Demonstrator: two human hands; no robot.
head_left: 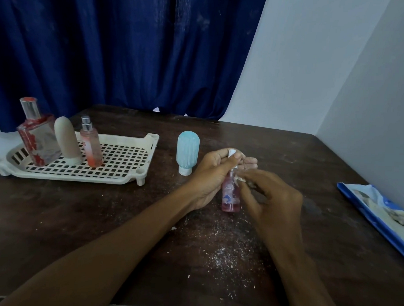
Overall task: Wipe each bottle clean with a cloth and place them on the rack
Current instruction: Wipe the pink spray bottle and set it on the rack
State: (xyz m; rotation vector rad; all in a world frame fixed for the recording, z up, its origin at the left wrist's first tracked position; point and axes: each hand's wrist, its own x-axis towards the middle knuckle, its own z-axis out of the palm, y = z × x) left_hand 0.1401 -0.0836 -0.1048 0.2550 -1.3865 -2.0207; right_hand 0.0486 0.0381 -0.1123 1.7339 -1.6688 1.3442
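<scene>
A small pink spray bottle (230,197) with a white cap stands on the dark table, held near its top by my left hand (213,173). My right hand (272,198) presses a small white scrap of cloth (240,179) against the bottle's right side. Left of it, a light blue bottle (187,150) stands upside down on its white cap. The cream perforated rack (125,159) at the left holds a square red-stained glass bottle (37,138), a beige rounded bottle (67,140) and a slim pink spray bottle (91,144).
A blue and white packet (382,211) lies at the table's right edge. White crumbs and dust (225,252) are scattered on the table in front of the hands. A dark blue curtain (122,49) hangs behind, and a white wall (314,65) runs along the right.
</scene>
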